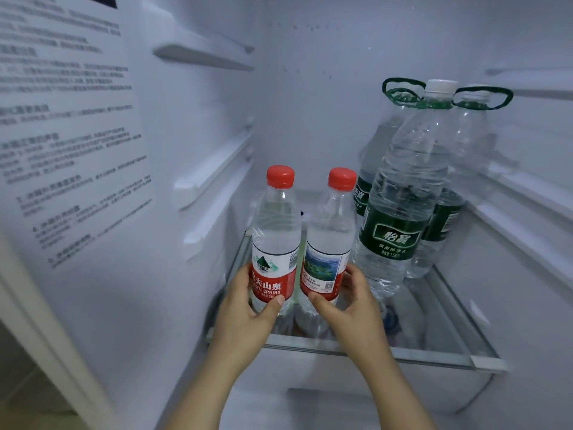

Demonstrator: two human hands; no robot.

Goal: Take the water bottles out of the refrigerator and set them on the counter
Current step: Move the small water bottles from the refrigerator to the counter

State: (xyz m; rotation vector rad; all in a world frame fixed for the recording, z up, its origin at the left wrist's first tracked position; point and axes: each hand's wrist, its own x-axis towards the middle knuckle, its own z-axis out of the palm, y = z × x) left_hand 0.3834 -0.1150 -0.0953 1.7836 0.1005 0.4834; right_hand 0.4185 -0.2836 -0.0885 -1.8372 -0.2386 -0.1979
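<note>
Left hand curls round the lower part of the left red-capped water bottle, thumb across its red label, while the right hand wraps the right red-capped water bottle just beside it. Both small bottles stand upright, side by side in the lower centre of the frame, at the front of the refrigerator's glass shelf. Three large green-labelled water bottles cluster at centre right on the same shelf, and a printed instruction sheet covers the inner wall at upper left.
</note>
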